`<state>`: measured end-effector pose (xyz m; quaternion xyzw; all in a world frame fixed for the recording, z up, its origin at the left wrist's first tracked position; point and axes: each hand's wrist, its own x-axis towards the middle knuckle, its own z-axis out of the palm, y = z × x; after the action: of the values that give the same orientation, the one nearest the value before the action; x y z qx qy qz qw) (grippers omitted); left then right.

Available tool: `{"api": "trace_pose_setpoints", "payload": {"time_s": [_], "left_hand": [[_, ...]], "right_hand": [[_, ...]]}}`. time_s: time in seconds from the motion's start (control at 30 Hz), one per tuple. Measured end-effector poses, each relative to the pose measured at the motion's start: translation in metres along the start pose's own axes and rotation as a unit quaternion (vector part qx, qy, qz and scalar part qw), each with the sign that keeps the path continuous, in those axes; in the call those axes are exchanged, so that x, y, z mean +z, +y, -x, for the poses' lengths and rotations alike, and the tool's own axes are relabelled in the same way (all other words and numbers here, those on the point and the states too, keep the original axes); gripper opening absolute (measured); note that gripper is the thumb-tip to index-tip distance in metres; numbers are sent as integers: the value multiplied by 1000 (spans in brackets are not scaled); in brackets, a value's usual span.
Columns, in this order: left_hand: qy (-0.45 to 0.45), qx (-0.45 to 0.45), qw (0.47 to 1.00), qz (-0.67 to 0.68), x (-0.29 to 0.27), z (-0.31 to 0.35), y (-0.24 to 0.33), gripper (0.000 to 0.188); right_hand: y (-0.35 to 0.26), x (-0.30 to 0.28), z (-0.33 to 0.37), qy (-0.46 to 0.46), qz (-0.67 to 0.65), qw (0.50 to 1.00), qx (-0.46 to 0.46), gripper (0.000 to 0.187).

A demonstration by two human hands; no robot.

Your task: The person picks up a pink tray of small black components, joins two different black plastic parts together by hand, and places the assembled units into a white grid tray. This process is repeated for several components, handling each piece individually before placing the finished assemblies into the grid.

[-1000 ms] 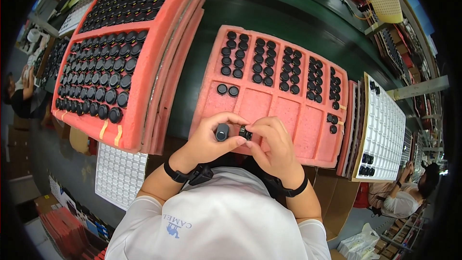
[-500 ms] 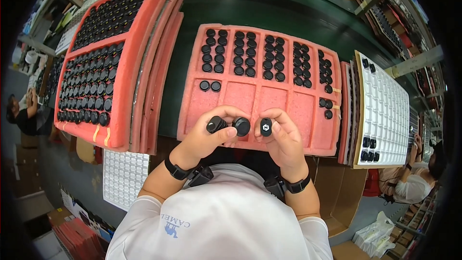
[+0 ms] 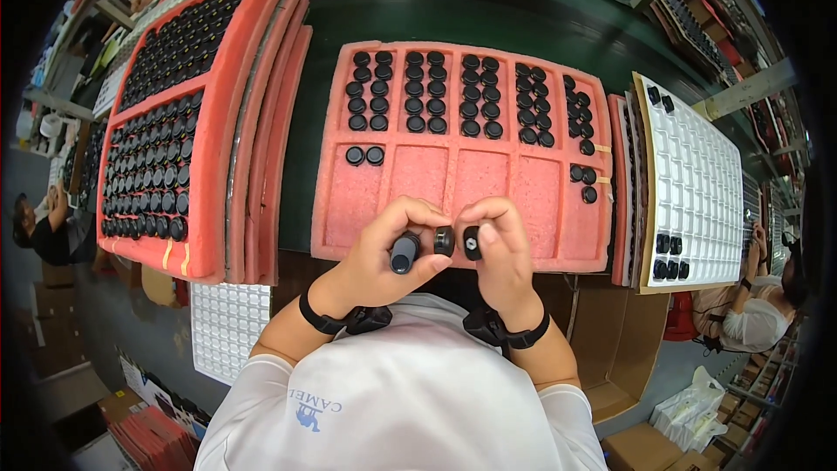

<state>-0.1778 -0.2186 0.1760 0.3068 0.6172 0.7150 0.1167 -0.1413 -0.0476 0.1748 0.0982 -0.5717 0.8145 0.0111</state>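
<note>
My left hand (image 3: 392, 240) pinches a round black cap-like piece (image 3: 444, 241), seen edge-on, between thumb and fingers. Tucked in the same hand is a second black piece (image 3: 404, 253), short and cylindrical with a smooth dark end. Facing it, my right hand (image 3: 503, 249) grips a small black oval piece (image 3: 472, 242) with a light mark on it. The held pieces are close together but apart. Both hands are above the near edge of a pink foam tray (image 3: 349, 201), whose far compartments hold rows of black round pieces (image 3: 425, 92).
On the left a tilted stack of pink foam trays (image 3: 214, 192) is filled with black round pieces. A white gridded tray (image 3: 693, 174) with several black pieces stands at the right. An open cardboard box (image 3: 628, 349) sits lower right. Other people work at both sides.
The round cap in my left hand has turned from face-on to edge-on, and the cylindrical piece has tipped its end toward me. The right hand's piece has turned partly sideways. The view has shifted slightly.
</note>
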Motion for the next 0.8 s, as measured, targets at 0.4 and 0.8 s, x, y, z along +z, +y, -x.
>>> {"api": "trace_pose_setpoints", "payload": {"time_s": [0.4,0.8], "left_hand": [[-30,15,999,-17,-3,0,1,34],[-22,3,1000,-17,-2,1,1,35]], "right_hand": [[-7,14,-4,-24,54,998,-11,17],[-6,3,-5,-26,-95,995,18,17]]}}
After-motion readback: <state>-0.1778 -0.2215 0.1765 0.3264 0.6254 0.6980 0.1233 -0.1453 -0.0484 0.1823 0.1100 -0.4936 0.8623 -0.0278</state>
